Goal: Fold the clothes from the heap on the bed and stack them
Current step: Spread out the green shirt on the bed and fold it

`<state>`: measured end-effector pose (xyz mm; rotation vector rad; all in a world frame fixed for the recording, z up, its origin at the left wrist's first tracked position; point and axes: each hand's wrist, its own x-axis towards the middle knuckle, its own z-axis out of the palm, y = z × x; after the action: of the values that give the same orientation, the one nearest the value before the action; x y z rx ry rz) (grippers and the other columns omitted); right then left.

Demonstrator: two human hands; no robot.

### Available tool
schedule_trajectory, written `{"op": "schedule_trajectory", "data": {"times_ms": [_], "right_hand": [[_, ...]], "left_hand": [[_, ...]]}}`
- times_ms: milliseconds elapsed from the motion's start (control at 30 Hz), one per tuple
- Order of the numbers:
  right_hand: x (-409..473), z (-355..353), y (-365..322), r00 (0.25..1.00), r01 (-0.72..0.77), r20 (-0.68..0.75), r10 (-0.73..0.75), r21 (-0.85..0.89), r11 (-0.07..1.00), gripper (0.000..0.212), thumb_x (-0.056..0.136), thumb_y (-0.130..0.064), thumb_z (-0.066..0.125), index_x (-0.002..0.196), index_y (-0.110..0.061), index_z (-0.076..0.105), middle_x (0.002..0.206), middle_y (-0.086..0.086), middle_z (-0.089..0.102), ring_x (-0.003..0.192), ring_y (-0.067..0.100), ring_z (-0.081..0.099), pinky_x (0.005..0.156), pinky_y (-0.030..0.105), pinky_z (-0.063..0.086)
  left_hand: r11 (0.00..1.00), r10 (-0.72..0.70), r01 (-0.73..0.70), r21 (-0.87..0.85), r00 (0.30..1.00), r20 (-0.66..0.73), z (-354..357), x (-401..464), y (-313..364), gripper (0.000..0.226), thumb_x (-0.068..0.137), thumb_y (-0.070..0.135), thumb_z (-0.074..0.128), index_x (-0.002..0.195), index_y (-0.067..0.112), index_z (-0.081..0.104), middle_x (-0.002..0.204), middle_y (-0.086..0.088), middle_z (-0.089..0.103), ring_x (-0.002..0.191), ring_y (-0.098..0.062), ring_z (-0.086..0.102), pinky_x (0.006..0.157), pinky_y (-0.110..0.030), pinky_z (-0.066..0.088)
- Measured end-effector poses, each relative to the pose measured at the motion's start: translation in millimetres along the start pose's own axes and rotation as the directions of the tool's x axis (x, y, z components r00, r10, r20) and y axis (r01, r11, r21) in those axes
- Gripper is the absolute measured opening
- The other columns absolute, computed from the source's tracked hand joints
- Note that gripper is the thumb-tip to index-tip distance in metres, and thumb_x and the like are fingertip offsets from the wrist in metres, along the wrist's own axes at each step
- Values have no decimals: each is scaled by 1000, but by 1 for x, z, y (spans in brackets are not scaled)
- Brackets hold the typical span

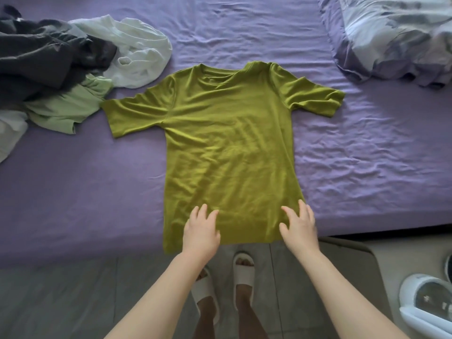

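bare sheet (367, 167) right of shirt (227, 143), clothes heap (61, 69) crowding left sleeve

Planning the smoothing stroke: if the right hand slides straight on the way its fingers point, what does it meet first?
The right hand meets only more of the olive-green T-shirt, the body and then probably its right sleeve. Nothing else seems to lie in that line.

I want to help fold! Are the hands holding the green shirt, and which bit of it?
Nothing is gripped. The left hand and right hand lie with fingers spread on the olive green T-shirt near its bottom hem.
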<state>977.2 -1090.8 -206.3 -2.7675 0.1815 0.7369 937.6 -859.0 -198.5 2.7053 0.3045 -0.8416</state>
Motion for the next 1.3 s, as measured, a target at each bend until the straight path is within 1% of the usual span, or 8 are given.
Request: {"op": "schedule_trajectory", "data": {"times_ms": [100,200,300,367,633,867,1133,1300], "right_hand": [[19,-9,9,986,55,168,-17,-225,973,55,93,-26,47,145,-30,29,159,3,7,145,26,8,111,43,23],[34,-27,14,992,80,117,-42,-340,937,37,92,-26,44,128,-29,53,138,1,46,124,24,40,100,37,31],[53,-45,12,996,78,46,-70,-204,976,32,93,-24,44,123,-22,57,129,1,51,118,24,43,97,35,33],[66,-54,10,995,96,48,-91,-92,991,36,94,-22,45,130,-19,50,134,2,46,121,25,42,99,37,34],[132,-77,-3,998,0,55,-11,192,981,37,96,-18,45,131,-9,48,132,12,52,122,28,47,99,37,39],[196,-79,-35,988,-79,-94,123,381,921,35,90,-18,60,123,-11,50,114,10,59,104,29,56,86,36,44],[231,-102,-2,956,-165,-168,243,376,912,14,87,-7,60,98,-10,53,94,10,64,91,33,59,78,40,44],[235,-104,0,993,-31,-107,49,172,985,13,87,-10,59,99,-12,54,95,5,62,94,30,57,81,37,36]], "left_hand": [[985,49,-73,158,987,152,4,13,16,68,96,29,47,152,33,7,161,-5,-9,148,-29,-1,116,-44,20],[966,-17,-55,254,962,272,-2,20,27,61,96,27,44,150,29,17,160,-8,5,144,-32,15,115,-52,17],[966,-54,-3,257,976,213,-12,29,44,42,95,25,41,137,24,41,141,-7,39,131,-28,35,112,-47,24],[979,-33,-3,206,985,167,-21,40,56,40,95,26,41,135,23,43,136,-5,44,129,-26,37,109,-41,29],[983,118,-141,122,978,174,-54,101,96,57,98,23,44,150,24,22,159,-8,13,146,-28,11,117,-42,22],[905,313,-343,252,938,150,-67,182,123,71,97,19,48,152,28,5,161,-5,-9,148,-29,-4,117,-47,14],[678,401,-506,533,862,309,-86,238,122,101,90,27,62,148,33,-20,155,-9,-30,144,-34,-20,112,-63,6],[643,397,-536,547,844,360,-94,244,127,89,89,40,58,151,31,-4,159,-15,-13,146,-35,-10,112,-62,-6]]}}
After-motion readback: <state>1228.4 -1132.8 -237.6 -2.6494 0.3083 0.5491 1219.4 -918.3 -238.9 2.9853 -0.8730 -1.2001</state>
